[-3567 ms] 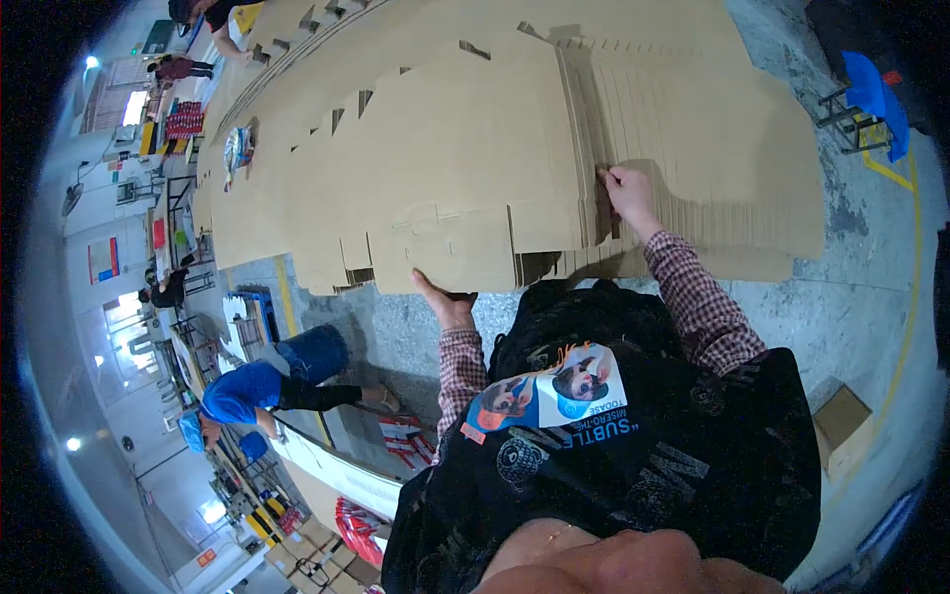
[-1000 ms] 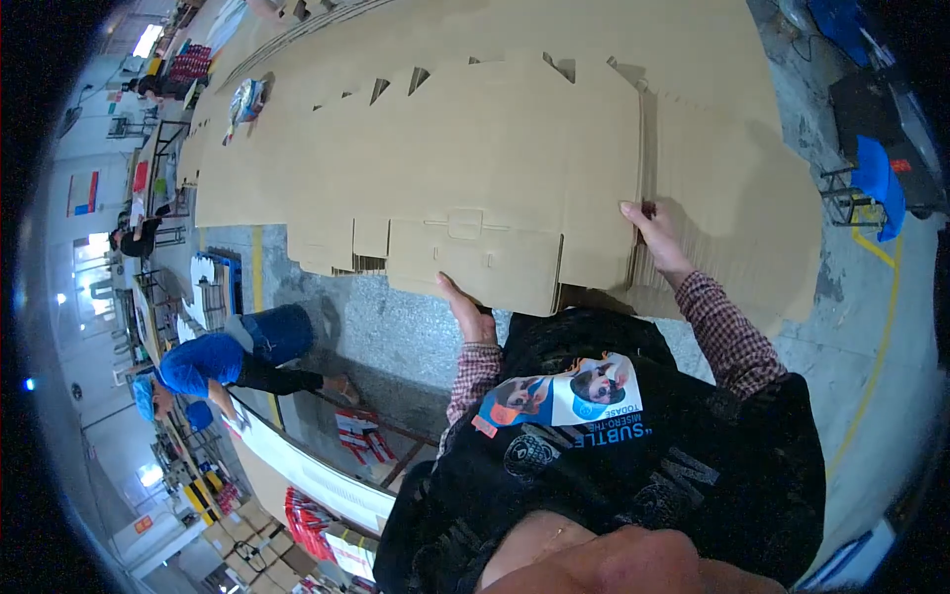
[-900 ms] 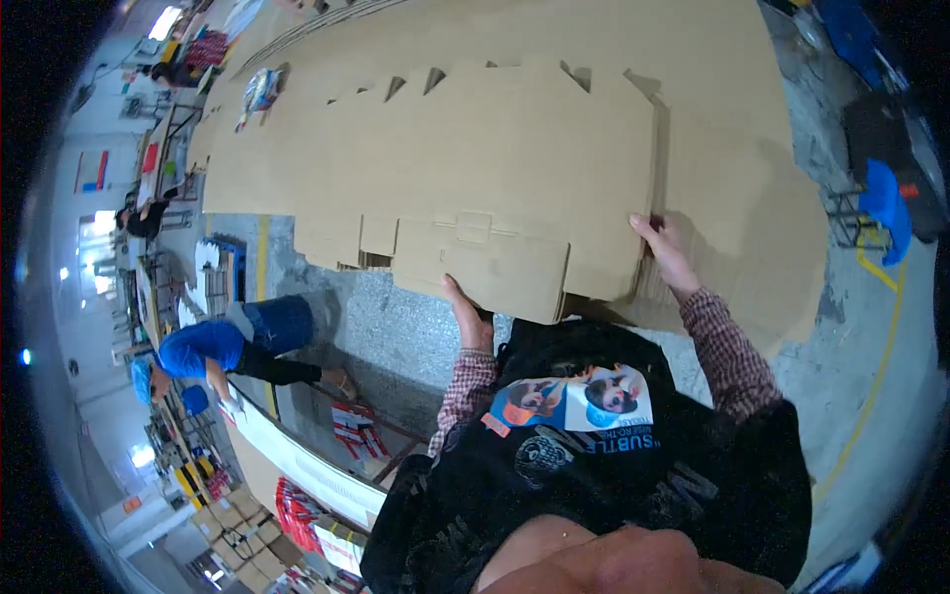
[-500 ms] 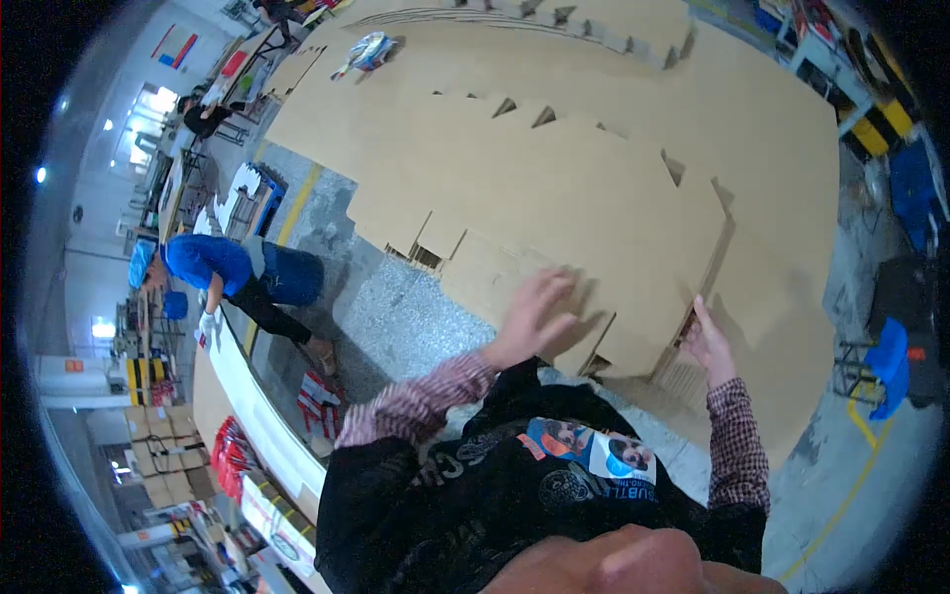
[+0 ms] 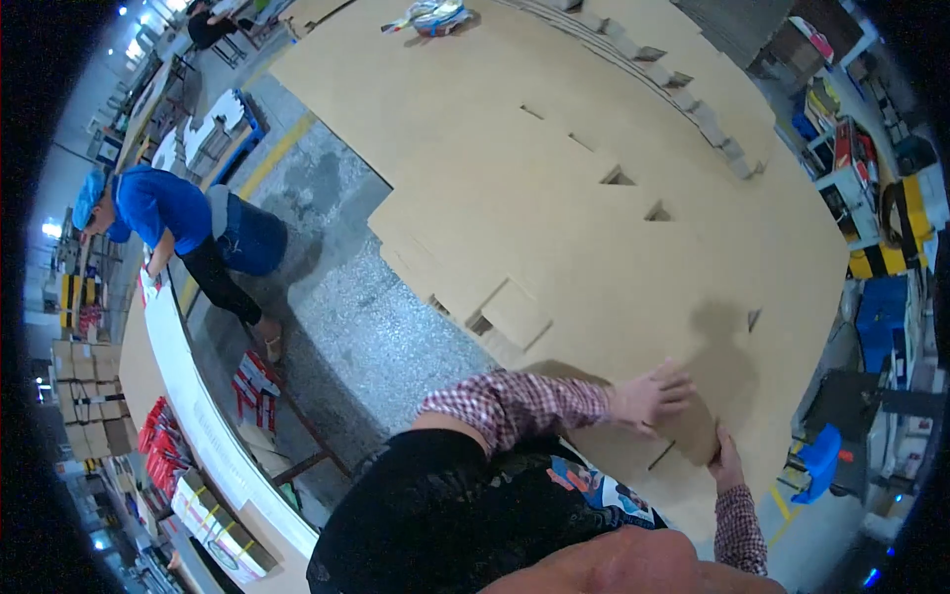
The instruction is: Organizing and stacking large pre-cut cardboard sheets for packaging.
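A broad brown cardboard sheet [image 5: 584,247] with cut-out notches and slits spreads out in front of me. Palm down, my left hand [image 5: 651,400] lies over the cardboard near its close edge, fingers stretched and holding nothing. Just right of and below it, my right hand [image 5: 728,463] grips the rim of a cardboard piece [image 5: 683,445] with a short slit in it. The fingers under that rim are hidden. Near the middle, a square flap [image 5: 515,315] sits beside a small dark opening.
More stacked cardboard edges [image 5: 643,54] curve along the far side, and a crumpled plastic bag [image 5: 432,17] lies at the far left. A person in blue [image 5: 163,208] bends over a long white panel [image 5: 198,366] at left. A blue chair [image 5: 819,453] stands at right.
My view has turned, shifting the scene. The left hand has moved right across the cardboard, close to the right hand. My right hand has stayed at a cardboard edge, lower in view.
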A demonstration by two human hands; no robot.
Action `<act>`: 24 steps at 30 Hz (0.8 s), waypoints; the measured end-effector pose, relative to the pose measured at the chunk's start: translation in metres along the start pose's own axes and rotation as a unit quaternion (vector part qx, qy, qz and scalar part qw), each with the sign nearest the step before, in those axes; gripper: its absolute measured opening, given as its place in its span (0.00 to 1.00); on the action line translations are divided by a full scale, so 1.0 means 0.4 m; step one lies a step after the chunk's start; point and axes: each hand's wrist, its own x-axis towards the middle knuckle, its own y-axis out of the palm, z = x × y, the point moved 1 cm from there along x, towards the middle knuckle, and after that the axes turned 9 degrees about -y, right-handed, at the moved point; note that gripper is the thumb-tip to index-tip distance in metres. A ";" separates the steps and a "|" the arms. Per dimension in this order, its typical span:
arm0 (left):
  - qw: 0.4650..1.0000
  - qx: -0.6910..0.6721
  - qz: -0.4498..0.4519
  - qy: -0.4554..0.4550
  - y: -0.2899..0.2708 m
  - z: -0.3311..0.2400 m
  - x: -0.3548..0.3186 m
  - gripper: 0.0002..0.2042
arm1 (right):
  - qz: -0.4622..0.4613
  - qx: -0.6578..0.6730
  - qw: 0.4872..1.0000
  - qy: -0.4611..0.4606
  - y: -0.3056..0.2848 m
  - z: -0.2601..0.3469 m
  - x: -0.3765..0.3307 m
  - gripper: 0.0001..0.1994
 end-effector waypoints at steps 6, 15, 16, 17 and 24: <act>0.999 -0.033 -0.025 0.000 -0.068 0.025 -0.027 0.37 | -0.067 -0.100 0.992 0.025 0.043 0.053 -0.034 0.20; 0.999 -0.037 -0.001 -0.002 -0.101 0.061 -0.050 0.36 | -0.139 -0.274 0.941 0.140 0.125 0.135 -0.052 0.23; 1.000 -0.027 0.002 0.002 -0.105 0.068 -0.046 0.36 | -0.081 -0.209 0.969 0.108 0.070 0.117 -0.048 0.21; 1.000 -0.017 0.005 0.007 -0.107 0.071 -0.041 0.36 | -0.022 -0.144 0.987 0.071 0.030 0.094 -0.054 0.20; 0.999 0.037 0.036 0.014 -0.141 0.136 -0.059 0.36 | -0.060 -0.335 0.940 -0.015 0.101 0.112 -0.016 0.22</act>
